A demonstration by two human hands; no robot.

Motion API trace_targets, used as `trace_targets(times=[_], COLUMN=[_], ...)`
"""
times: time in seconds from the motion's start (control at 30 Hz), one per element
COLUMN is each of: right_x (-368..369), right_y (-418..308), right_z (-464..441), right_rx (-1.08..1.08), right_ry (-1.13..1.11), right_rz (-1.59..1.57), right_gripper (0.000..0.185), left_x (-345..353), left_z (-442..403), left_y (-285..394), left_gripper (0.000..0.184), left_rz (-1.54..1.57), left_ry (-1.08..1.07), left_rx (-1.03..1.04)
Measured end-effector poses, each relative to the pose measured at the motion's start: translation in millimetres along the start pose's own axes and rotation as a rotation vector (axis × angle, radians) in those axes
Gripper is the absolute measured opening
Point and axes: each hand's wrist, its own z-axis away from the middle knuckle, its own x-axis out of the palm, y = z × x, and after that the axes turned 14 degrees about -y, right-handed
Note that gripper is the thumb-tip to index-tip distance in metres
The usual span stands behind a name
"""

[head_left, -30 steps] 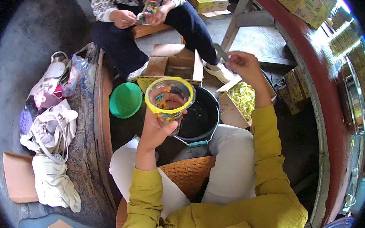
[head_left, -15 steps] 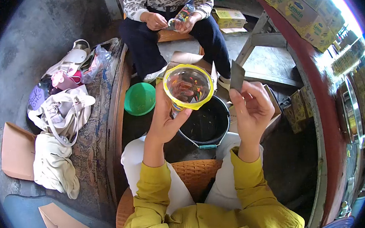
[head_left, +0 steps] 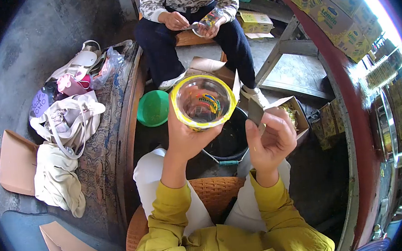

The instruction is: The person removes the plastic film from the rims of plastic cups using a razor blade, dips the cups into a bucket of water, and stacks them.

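A clear plastic cup (head_left: 203, 102) with a yellow rim and a printed label is held up in the centre, its round end facing me. My left hand (head_left: 189, 138) is wrapped round its lower left side. Just right of the cup, my right hand (head_left: 271, 137) pinches a flat grey blade (head_left: 255, 111) between thumb and fingers, close to the rim but apart from it. Beyond, a co-worker's hands (head_left: 191, 24) hold another clear printed cup (head_left: 211, 20) and a thin tool.
Below the cup stands a black bucket (head_left: 228, 144); a green basin (head_left: 153, 108) is left of it. An open carton (head_left: 301, 118) holds yellow scraps at right. Bags (head_left: 70, 116) lie on the bench at left. Yellow boxes (head_left: 328, 14) are stacked upper right.
My right hand came down and inward with the blade to beside the cup. My left hand turned the cup, so its label now shows through the end. The view shifted.
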Motion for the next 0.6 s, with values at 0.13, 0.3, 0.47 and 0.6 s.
trace_targets(times=[0.13,0.3,0.47,0.6], right_x=[2,4,7,6], right_y=[-1,-1,5,9], right_z=[1,3,6,6], right_rx=[-0.036,-0.056,0.001,0.017], right_ry=[0.013,0.083,0.13,0.101], right_rz=[0.042,0.115,0.142,0.152], right_gripper=[0.02,0.021,0.022,0.023], left_x=[7,13,20,23], left_z=[1,2,2,5], left_y=[0,-1,-7,-13], left_gripper=[0.077,0.073,0.07,0.071], left_rz=[-0.073,-0.038,-0.089,-0.048], left_ry=[0.015,-0.018,0.001,0.026], left_rx=[0.144,0.158,0.154,0.148])
